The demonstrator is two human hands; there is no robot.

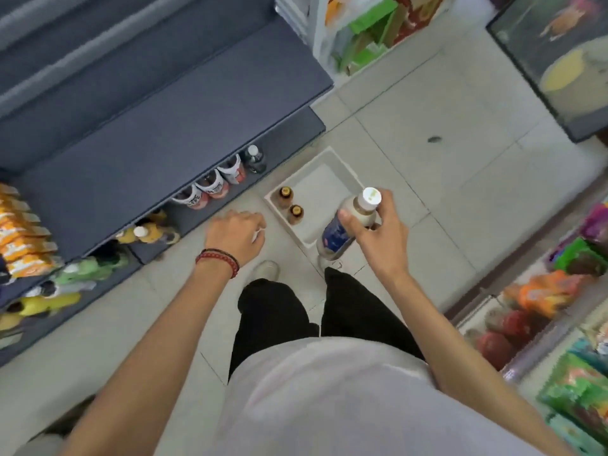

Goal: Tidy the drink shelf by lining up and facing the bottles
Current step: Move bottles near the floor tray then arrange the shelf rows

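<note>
Right hand fingers curled round bottle neck; I'd seat it upright, label outward, on shelf left of fingers.

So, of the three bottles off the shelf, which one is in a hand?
The white-capped bottle with the blue label, gripped by the right hand. The two brown bottles stand in the white tray.

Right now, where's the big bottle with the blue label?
In the head view, the big bottle is right of centre, gripped by the right hand over the white tray on the floor.
</note>
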